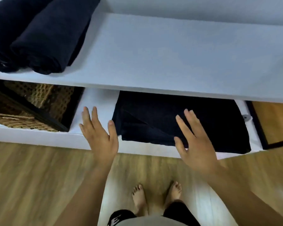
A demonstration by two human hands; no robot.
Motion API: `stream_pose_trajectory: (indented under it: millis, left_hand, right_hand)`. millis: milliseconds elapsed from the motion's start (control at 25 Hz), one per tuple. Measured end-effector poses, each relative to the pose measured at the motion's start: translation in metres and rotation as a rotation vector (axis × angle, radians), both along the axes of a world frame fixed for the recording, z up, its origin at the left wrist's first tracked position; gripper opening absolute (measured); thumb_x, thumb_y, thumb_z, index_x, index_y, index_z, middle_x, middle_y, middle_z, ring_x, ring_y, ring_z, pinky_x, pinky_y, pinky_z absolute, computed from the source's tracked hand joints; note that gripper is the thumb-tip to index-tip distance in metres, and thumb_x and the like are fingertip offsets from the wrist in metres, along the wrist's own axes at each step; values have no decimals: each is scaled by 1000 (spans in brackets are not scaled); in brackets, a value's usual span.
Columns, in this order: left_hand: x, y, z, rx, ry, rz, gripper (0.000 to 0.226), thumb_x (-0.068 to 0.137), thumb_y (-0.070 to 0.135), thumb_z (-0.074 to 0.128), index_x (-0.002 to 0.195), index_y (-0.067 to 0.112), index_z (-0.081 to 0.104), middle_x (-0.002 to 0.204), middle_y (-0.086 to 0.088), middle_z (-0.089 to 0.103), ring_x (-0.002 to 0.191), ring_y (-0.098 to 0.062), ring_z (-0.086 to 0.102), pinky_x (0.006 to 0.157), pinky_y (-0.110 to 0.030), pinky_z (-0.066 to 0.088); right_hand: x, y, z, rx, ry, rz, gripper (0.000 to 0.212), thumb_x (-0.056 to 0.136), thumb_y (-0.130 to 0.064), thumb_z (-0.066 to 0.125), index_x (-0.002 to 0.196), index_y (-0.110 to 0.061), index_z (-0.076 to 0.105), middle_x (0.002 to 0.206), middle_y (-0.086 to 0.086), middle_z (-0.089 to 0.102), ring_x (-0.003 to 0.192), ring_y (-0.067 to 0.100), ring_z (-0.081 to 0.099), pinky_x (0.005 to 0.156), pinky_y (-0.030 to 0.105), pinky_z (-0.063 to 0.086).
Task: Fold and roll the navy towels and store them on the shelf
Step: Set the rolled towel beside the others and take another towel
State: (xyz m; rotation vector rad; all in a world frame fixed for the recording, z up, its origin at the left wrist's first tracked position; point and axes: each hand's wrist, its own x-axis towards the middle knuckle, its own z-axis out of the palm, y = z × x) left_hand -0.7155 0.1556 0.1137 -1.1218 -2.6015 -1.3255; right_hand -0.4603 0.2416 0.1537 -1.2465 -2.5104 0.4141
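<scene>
Two rolled navy towels (44, 35) lie side by side at the left end of the upper white shelf (170, 62). On the lower white shelf (95, 105) a folded navy towel (153, 121) lies flat, partly hidden under the upper shelf. My left hand (100, 136) hovers open just left of that towel, its thumb by the towel's left edge. My right hand (196, 144) is open with spread fingers over the towel's front right part; contact is unclear.
A woven wicker basket (31, 105) with a dark frame sits on the lower shelf at the left. A dark-framed wooden panel (274, 123) stands at the right. Below is wood flooring (31, 185), with my bare feet (155, 198) close to the shelf front.
</scene>
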Motion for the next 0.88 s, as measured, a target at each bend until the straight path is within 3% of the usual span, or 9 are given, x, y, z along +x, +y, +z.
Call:
stream_pose_trajectory:
  millis: [120, 240, 320, 360, 440, 520, 640, 760, 880]
  left_hand:
    - [50, -14, -65, -295, -345, -209, 45, 99, 24, 55, 141, 10, 47, 144, -8, 49, 133, -22, 45, 110, -35, 38]
    - [77, -2, -96, -447, -426, -317, 24, 96, 18, 60, 117, 9, 66, 112, -4, 68, 104, -21, 64, 86, -23, 48]
    - [88, 21, -110, -502, -575, -277, 13, 95, 15, 60, 105, 14, 69, 99, 0, 70, 90, -17, 66, 74, -14, 48]
    - [91, 33, -115, -504, -691, -231, 13, 95, 11, 59, 100, 18, 69, 96, 1, 69, 90, -18, 67, 74, -18, 53]
    - [98, 61, -122, -403, -933, -118, 20, 94, 2, 55, 97, 18, 67, 91, 1, 68, 98, -28, 69, 85, -36, 59]
    - [105, 93, -123, -201, -1158, 14, 23, 96, -5, 50, 112, 5, 62, 94, -4, 65, 108, -31, 66, 95, -39, 55]
    - [101, 133, -128, -36, -1402, 180, 39, 100, 1, 47, 139, 1, 44, 124, -13, 58, 125, -28, 54, 103, -40, 50]
    - [90, 158, -141, -14, -1417, 338, 39, 94, 8, 59, 132, 8, 52, 124, -9, 54, 110, -24, 58, 78, -36, 61]
    - [87, 181, -142, 156, -1372, 563, 37, 92, 7, 60, 128, 7, 53, 109, -10, 63, 74, -15, 64, 61, -24, 60]
  right_hand:
    - [52, -19, -56, -474, 20, -319, 54, 95, -32, 59, 145, -22, 44, 154, -1, 38, 144, 11, 27, 109, 20, 25]
    - [93, -16, -92, -672, -52, -491, 45, 94, -32, 60, 137, -19, 54, 138, 0, 56, 119, 16, 55, 91, 14, 36]
    - [114, -4, -112, -813, 21, -618, 39, 92, -29, 64, 129, -18, 61, 125, -2, 64, 107, 17, 61, 84, 18, 45]
    - [123, 4, -122, -901, 129, -721, 36, 90, -26, 67, 124, -16, 64, 117, -2, 67, 105, 19, 63, 85, 25, 50]
    - [137, 26, -138, -1070, 413, -937, 31, 88, -17, 71, 119, -14, 66, 107, 1, 69, 103, 23, 66, 88, 39, 56]
    - [151, 51, -149, -1170, 655, -1059, 36, 90, -13, 68, 125, -12, 60, 116, 5, 67, 108, 25, 65, 90, 44, 55]
    - [166, 88, -160, -1249, 903, -1132, 44, 95, -11, 60, 137, -12, 45, 121, 2, 61, 113, 23, 62, 90, 43, 55]
    - [181, 107, -176, -1313, 876, -1153, 42, 96, -13, 60, 136, -10, 47, 124, 5, 58, 114, 23, 60, 82, 39, 57]
    - [193, 120, -183, -1290, 970, -1255, 26, 94, -17, 63, 119, -9, 58, 125, 12, 60, 111, 24, 62, 87, 40, 56]
